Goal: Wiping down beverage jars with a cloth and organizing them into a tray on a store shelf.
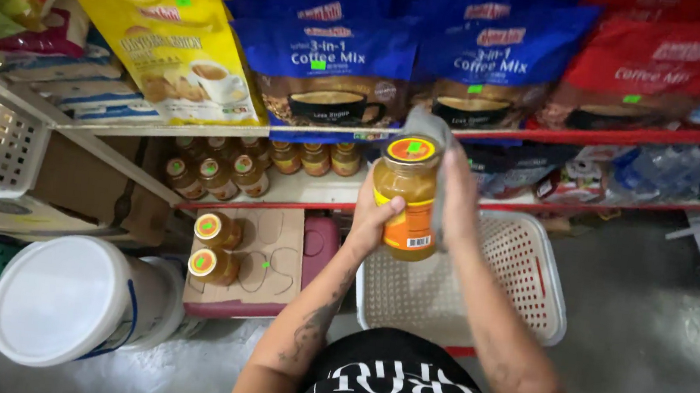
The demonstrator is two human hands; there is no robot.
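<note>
She's holding an amber jar (406,202) up before the shelf, left hand (372,216) clamped round its base, right hand (454,194) pressing a grey cloth (428,127) against it. Two jars (215,247) are waiting on the cardboard (274,258); several (231,171) are already standing shelved.

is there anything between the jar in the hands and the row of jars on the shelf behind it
Nothing visible blocks it. The jar is held up between the left hand and the right hand, which presses a grey cloth against it. The shelf jars sit lower left, with open air between; the white basket lies below.
</note>
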